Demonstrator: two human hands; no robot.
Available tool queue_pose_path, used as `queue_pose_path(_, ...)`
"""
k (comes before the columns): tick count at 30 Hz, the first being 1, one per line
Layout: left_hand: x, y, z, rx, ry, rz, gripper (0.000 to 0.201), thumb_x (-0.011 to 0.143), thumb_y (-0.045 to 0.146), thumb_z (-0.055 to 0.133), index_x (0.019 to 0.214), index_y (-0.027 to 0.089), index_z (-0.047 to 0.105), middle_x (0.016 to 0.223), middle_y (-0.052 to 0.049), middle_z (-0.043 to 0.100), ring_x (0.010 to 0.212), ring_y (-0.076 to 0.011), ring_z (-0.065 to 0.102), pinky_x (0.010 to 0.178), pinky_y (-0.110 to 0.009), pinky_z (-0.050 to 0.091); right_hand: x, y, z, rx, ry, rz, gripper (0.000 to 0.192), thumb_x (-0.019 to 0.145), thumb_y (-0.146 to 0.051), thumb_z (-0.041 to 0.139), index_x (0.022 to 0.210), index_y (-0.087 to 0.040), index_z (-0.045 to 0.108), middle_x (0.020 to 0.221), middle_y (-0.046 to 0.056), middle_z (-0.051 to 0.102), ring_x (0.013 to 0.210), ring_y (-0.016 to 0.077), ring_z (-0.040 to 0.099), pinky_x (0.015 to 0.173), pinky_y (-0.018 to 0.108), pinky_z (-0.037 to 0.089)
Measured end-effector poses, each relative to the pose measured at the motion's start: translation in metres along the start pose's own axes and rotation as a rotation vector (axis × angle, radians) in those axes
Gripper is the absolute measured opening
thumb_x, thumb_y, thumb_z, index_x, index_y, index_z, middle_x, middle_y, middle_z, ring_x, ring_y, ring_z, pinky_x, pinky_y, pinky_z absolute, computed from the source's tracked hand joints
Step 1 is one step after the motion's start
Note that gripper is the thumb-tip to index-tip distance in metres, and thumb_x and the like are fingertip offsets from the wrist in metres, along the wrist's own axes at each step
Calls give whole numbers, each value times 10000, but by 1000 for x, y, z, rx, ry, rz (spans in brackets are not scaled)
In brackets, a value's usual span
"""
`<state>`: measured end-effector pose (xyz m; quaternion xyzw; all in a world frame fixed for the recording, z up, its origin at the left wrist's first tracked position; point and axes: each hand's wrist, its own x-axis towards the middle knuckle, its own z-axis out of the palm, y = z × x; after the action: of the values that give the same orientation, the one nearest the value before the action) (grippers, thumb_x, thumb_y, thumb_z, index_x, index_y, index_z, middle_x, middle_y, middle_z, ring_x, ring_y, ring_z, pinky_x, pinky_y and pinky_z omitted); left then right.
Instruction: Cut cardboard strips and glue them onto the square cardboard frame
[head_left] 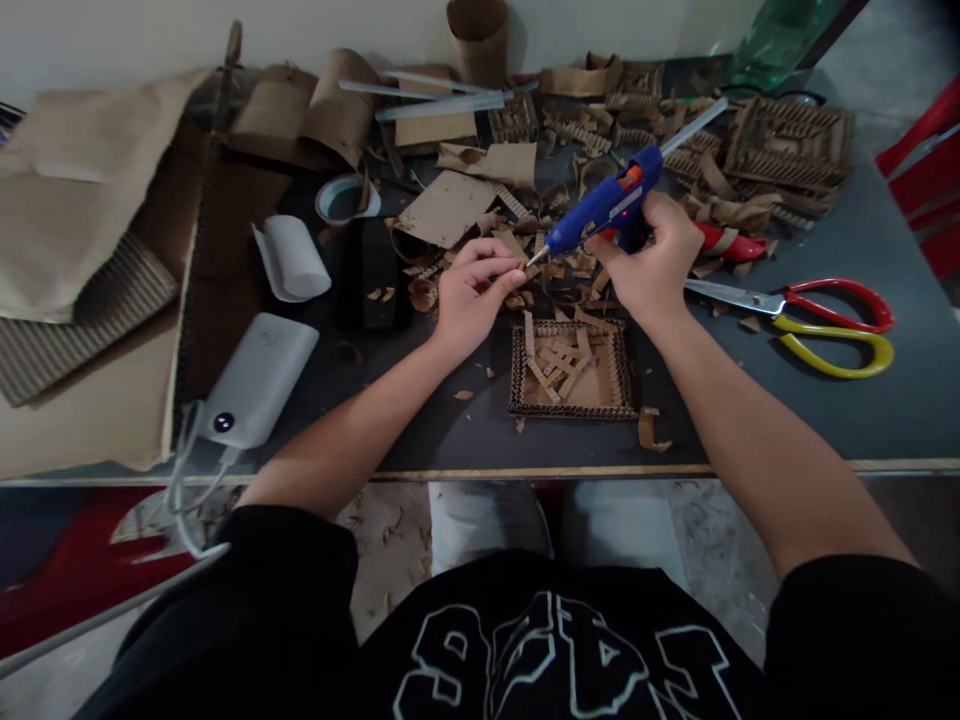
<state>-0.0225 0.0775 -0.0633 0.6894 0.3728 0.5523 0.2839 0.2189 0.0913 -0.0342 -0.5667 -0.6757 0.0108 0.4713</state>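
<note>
Cardboard scraps crowd the dark surface [825,400]; your right hand [652,265] grips the blue glue gun [604,205], nozzle touching a small cardboard strip [517,272] pinched in your left hand [472,295], above the cardboard frame [571,370]; gluing looks underway; pressing the strip down calls for steadiness; scissors [810,315] lie right; no readable labels.

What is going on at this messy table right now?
A person sits at a dark table strewn with cardboard scraps. The right hand grips a blue glue gun, its nozzle pointed at a small cardboard strip pinched in the left hand. Below the hands lies a square cardboard frame with strips inside. Scissors lie to the right.
</note>
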Motion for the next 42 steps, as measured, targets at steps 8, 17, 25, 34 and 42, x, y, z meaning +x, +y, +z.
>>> queue_pose_path(8,1,4,0,-56,36,-4,324,843,573,764,946,271,821,1001,-38,693,963,-157,695,859,-320,619,0,1,-1,39,-23,14,343,782,-530,795,906,-268,611,978,80,693,1028,345,669,909,527,567)
queue_pose_path(17,-1,-6,1,-94,58,-104,420,812,649,756,1007,282,820,1069,-48,694,844,-132,661,644,-260,585,-1,2,1,11,-17,19,306,800,-497,791,885,-273,601,954,75,689,1017,341,668,890,524,574)
queue_pose_path(25,1,0,3,-188,79,-158,443,756,647,809,957,254,836,1008,-41,665,671,-43,582,451,-134,446,-2,-5,-4,0,-67,63,291,810,-464,782,881,-257,591,965,78,671,1072,347,654,904,516,566)
queue_pose_path(34,0,-6,3,-133,54,-73,423,801,651,765,996,281,827,1011,-34,668,700,-52,620,437,-115,429,0,-10,-6,2,-57,75,313,795,-507,781,882,-266,602,994,82,702,1052,346,675,939,541,567)
queue_pose_path(42,0,-7,2,-113,46,-58,426,819,638,755,1008,263,824,1015,-40,672,705,-49,624,431,-99,426,-2,-9,-7,-39,-68,50,334,804,-533,777,966,-275,641,1045,97,709,1085,362,666,952,546,564)
